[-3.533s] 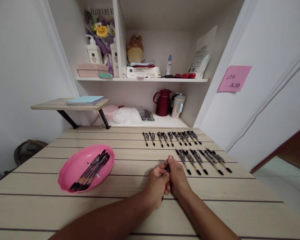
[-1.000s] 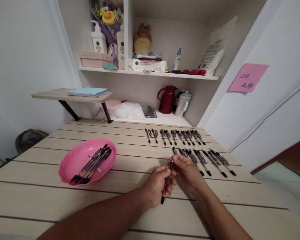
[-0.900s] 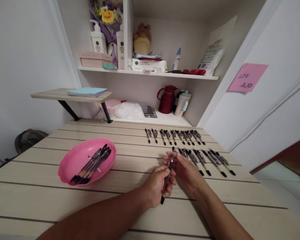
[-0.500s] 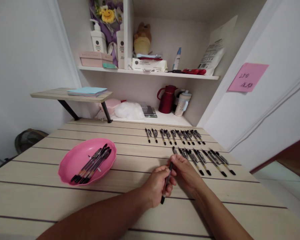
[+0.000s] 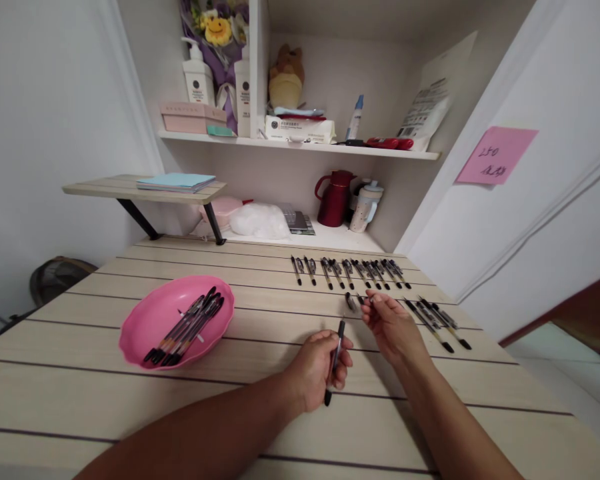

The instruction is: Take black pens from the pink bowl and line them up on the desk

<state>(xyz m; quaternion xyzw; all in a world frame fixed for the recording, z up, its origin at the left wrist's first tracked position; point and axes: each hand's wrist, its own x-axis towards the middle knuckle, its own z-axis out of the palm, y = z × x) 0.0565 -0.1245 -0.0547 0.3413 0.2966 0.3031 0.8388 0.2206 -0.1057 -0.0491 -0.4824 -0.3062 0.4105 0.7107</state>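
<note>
— What is the person doing with the pens right now?

— The left hand [image 5: 316,370] is clenching a black pen [image 5: 333,360], barrel running through the fist, one end poking out above the fingers and the other below. The right hand [image 5: 390,321] is reaching beyond that grip, fingers loosely curled at the near row of pens [image 5: 430,317] lying on the wooden table [image 5: 280,427]. Whether it is pinching anything small I cannot tell; it is touching the row's left end.

— So which step is this?

— I'd judge the pens are being laid out one by one, and this one is waiting in the fist. Setting it down would call for a free slot just left of the right hand, parallel to its neighbours.

— Anything crowding the spot?

— Farther beyond the grip a second row of pens [image 5: 347,272] is lying, close behind the first, so a careless sweep could be knocking them askew. Well to the left of the grip a pink bowl [image 5: 145,320] is holding more pens [image 5: 185,327]. The shelves [image 5: 300,147] behind are standing well apart.
</note>
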